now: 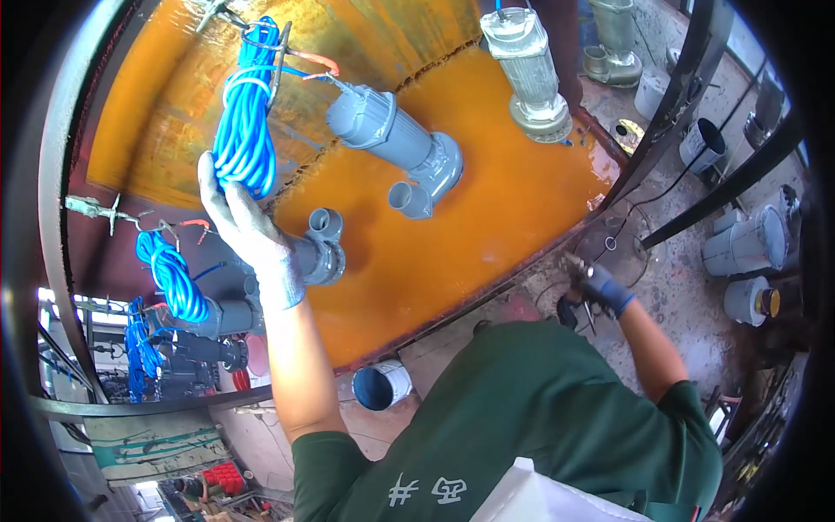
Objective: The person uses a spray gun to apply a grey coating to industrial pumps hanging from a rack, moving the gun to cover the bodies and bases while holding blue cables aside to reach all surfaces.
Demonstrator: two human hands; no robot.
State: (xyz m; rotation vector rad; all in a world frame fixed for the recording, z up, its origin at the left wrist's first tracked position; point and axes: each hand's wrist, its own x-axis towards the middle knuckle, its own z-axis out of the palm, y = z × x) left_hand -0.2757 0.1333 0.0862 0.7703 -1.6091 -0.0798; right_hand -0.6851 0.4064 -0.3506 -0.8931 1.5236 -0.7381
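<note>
My left hand, in a pale grey work glove, is raised with its fingers against the lower end of a bundled blue cable. The bundle hangs from a metal hook beside an orange-red hook. On that same hanger a grey-painted submersible pump hangs tilted, its round outlet facing me. Lower right, my gloved right hand is closed around a dark tool that looks like a spray gun; the fingers partly cover it. Another grey pump is partly behind my left hand.
Orange-stained booth panels lie behind the pumps. A silvery pump hangs at the upper right. More blue cable bundles hang at the left. Paint buckets stand below and at the right. A dark hose crosses the right side.
</note>
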